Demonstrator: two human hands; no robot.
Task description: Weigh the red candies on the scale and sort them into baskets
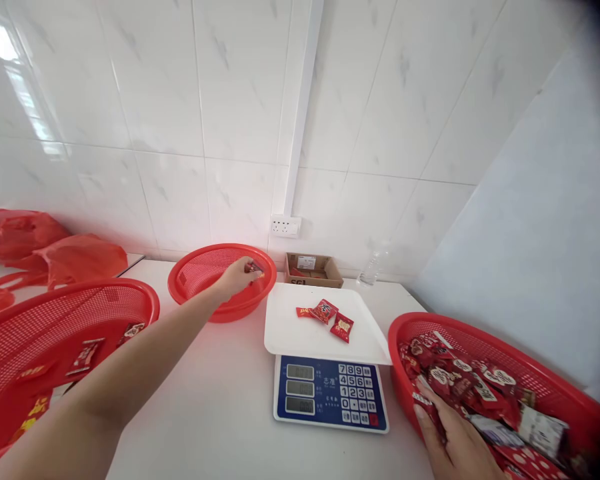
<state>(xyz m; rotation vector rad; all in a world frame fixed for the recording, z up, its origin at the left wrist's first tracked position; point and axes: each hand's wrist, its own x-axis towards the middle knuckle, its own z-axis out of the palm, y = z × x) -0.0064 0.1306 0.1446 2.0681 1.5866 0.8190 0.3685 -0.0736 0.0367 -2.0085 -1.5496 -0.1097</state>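
Observation:
My left hand (240,277) reaches over the round red plastic basket (220,250) at the back, fingers closed on a small dark wrapped packet (253,267) that they mostly cover. My right hand (457,437) is at the near edge of the right red basket (460,327), which is full of small snack packets (463,387). Its thumb and fingers grip a red snack packet (433,417). Between the hands stands a digital scale (333,393); a few red packets (325,311) lie on its white tray (290,337).
A larger red basket (145,293) at the left holds a few packets, partly hidden by my forearm. Red plastic bags (80,257) lie beyond it. By the tiled wall are a small cardboard box (315,280), a clear plastic bottle (373,268) and a socket (285,226).

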